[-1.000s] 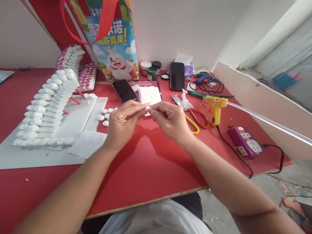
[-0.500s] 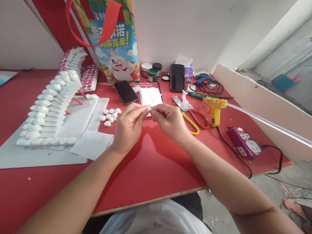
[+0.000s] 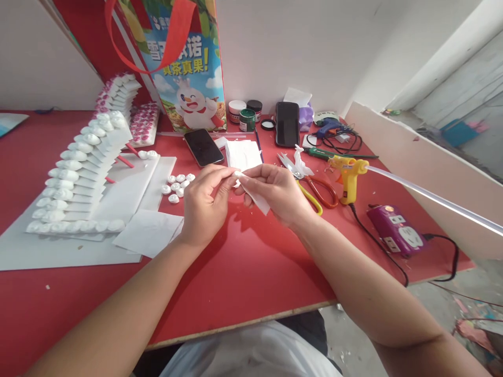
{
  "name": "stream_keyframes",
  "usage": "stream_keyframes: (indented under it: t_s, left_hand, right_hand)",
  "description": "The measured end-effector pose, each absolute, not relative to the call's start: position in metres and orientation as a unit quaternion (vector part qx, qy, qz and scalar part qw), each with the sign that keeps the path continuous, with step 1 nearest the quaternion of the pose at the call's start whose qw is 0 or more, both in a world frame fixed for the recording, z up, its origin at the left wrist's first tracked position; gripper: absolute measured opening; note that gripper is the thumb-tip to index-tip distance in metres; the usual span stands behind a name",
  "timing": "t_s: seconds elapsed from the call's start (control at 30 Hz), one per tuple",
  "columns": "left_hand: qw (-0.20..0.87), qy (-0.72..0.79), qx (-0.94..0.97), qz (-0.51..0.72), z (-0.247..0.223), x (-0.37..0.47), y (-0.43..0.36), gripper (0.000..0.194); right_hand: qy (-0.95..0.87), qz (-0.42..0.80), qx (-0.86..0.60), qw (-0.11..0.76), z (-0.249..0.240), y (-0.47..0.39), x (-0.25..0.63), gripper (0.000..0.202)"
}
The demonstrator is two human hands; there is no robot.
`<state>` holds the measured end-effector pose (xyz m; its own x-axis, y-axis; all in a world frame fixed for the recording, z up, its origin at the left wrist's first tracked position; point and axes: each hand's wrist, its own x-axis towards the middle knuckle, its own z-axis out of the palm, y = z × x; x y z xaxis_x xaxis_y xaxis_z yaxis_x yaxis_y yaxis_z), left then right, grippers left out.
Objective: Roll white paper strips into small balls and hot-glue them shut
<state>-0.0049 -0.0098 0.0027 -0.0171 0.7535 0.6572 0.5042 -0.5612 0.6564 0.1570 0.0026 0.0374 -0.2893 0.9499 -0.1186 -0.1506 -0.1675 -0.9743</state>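
Head view: both hands were up over the red surface [image 3: 243, 283], kinda meeting in the middle.
Left hand [image 3: 206, 201]: pinched closed, thumb and fingertips on the bunched end of a white paper strip [image 3: 259, 201].
Right hand [image 3: 277, 193]: also pinched, holding the same strip, its loose tail slanting down below the fingers.
White paper strip: off the surface, between the two hands, just in front of the paper stack [image 3: 243, 153].
Little white rolls [image 3: 178, 186]: a small cluster beside the left hand, pretty close.
White model [image 3: 78, 178]: over on the left, stepped and lined with more white rolls, loose paper sheet [image 3: 147, 230] near its front corner.
Scissors [image 3: 290, 165]: lay open behind the right hand, red and yellow handles.
Glue gun [image 3: 349, 178]: yellow, right of the scissors, clear stick poking out the back.
Purple power box [image 3: 396, 230]: near the right edge.
Phone [image 3: 203, 148]: flat, left of the paper stack.
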Motion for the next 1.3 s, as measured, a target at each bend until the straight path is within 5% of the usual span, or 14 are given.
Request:
stream_keyframes:
  t_s: [0.2, 0.5, 0.83, 1.07, 1.3]
  left_hand:
    - [0.175, 0.465, 0.654, 0.571, 0.005, 0.003, -0.016, 0.020]
    - [0.007, 0.395, 0.707, 0.587, 0.003, -0.003, -0.011, 0.017]
    - [0.299, 0.396, 0.672, 0.549, 0.007, -0.010, -0.008, 0.020]
    - [0.233, 0.415, 0.671, 0.569, 0.007, -0.005, -0.013, 0.021]
    - [0.224, 0.438, 0.650, 0.579, 0.008, -0.005, -0.013, 0.017]
  right_hand:
    - [-0.595, 0.444, -0.500, 0.446, 0.033, -0.006, 0.150, 0.018]
    - [-0.587, 0.494, -0.432, 0.475, 0.037, -0.013, 0.150, 0.025]
    - [-0.654, 0.459, -0.422, 0.429, 0.041, -0.007, 0.163, 0.023]
    - [-0.655, 0.442, -0.439, 0.427, 0.039, -0.011, 0.158, 0.016]
    - [-0.471, 0.701, -0.374, 0.382, 0.049, 0.004, 0.167, 0.041]
